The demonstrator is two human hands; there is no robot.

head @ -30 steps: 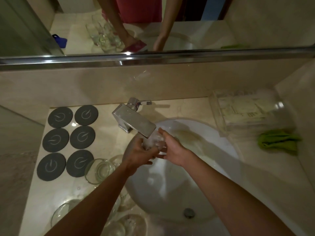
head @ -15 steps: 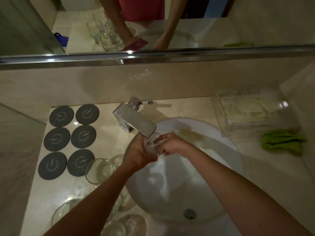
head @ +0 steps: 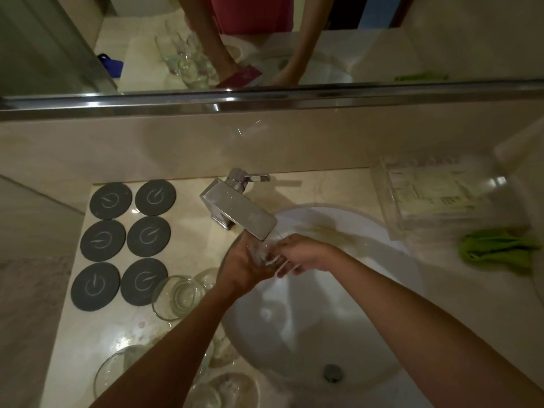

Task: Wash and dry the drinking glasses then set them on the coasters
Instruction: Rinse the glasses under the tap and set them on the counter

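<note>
Under the chrome faucet, a clear drinking glass sits in running water over the white sink. My left hand grips the glass from the left. My right hand holds its right side, fingers curled at the rim. Several dark round coasters lie bare in two columns at the counter's left. More clear glasses stand on the counter left of the sink: one upright glass, another glass nearer me, partly hidden by my left forearm.
A green cloth lies on the counter at the right, beside a clear plastic box. A mirror with a metal lower edge spans the wall. The sink drain sits near the front.
Both hands stayed under the faucet with the glass. My right hand shifted from reaching in front of the glass to curling over its rim.
</note>
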